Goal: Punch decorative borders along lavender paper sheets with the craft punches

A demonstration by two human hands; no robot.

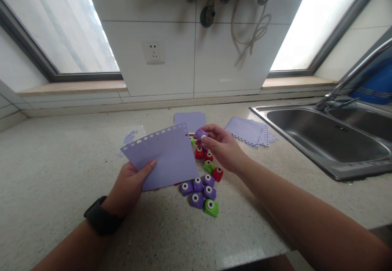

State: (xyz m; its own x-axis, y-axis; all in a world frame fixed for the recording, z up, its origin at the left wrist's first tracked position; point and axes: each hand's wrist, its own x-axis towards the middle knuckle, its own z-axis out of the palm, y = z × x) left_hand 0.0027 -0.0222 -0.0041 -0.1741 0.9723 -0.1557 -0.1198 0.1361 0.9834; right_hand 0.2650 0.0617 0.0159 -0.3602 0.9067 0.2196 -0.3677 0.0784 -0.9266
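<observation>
My left hand [131, 187] grips a purple sheet of paper [168, 156] by its lower left corner, thumb on top. Punched shapes run along the sheet's upper edge. Between the thumb and fingers of my right hand [222, 144] is a purple craft punch [201, 134], close to the sheet's upper right corner. On the counter below lie several more punches in purple [196, 200], green [211, 207] and red [217, 174], each with a white round button bearing a dark shape. The sheet hides part of the counter beneath it.
Behind the hands lies a plain purple paper stack [190, 119]. To the right are several sheets with punched edges [245, 129], beside a steel sink [324, 140] with a faucet [352, 73]. Small purple cut-outs [131, 136] lie at the left.
</observation>
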